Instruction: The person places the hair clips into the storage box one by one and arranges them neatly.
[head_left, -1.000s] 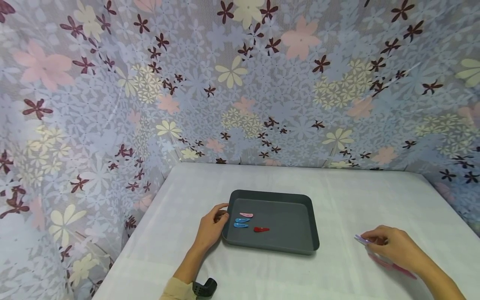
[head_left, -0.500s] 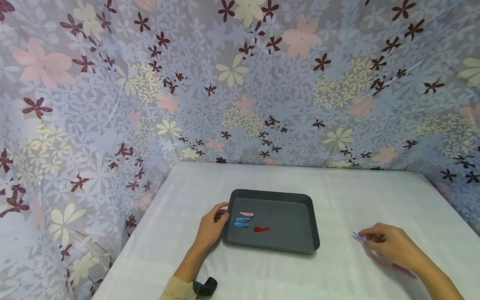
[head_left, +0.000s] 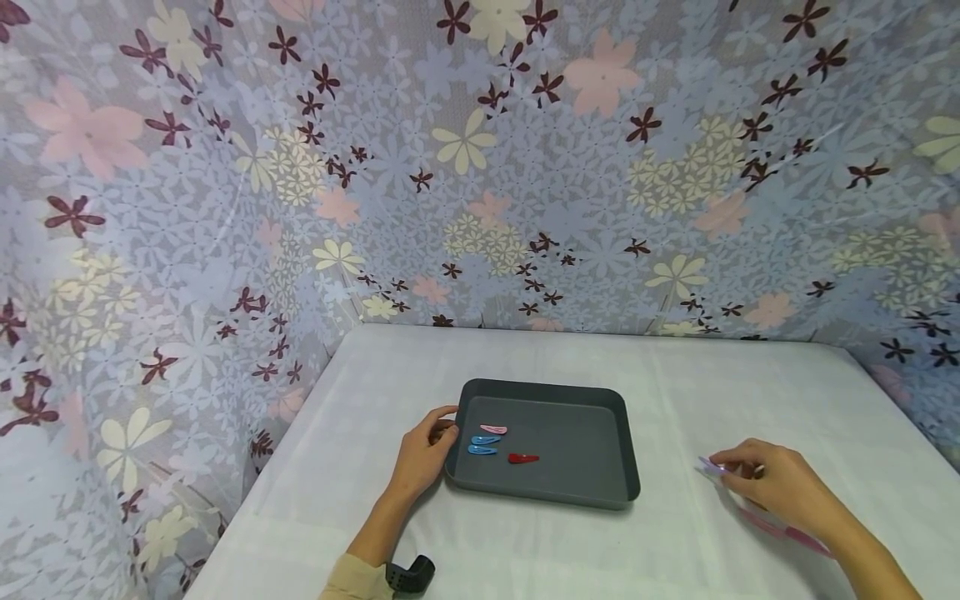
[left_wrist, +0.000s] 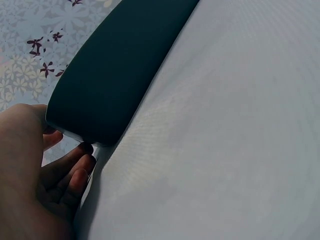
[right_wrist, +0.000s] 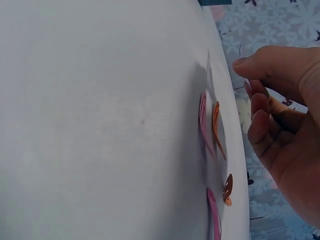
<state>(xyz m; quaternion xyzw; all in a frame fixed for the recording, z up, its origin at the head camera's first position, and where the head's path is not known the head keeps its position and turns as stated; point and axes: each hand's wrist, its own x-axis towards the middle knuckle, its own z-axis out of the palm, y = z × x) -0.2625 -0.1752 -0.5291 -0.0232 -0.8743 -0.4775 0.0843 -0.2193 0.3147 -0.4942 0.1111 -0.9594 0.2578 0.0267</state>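
Observation:
In the head view, my left hand (head_left: 422,450) holds the left edge of a dark grey tray (head_left: 558,498), its thumb and fingers at the rim. In the left wrist view the loosely bent fingers (left_wrist: 77,182) lie by the tray's corner. Inside the tray are a pink snap hair clip (head_left: 493,430), two blue hair clips (head_left: 483,439) and a red hair clip (head_left: 523,458). To the right of the tray, my right hand (head_left: 772,479) pinches a lilac hair clip (head_left: 710,466) between thumb and finger, just above the table. The clip is mostly hidden in the right wrist view.
Below the right hand, pink hair clips (head_left: 808,542) lie on the white-covered table (head_left: 360,367). The right wrist view also shows an orange hair clip (right_wrist: 216,117) there. A floral cloth (head_left: 390,192) hangs behind and at the left.
My right hand has moved slightly left and away from me with the lilac hair clip, towards the tray. The left hand and the tray have stayed in place.

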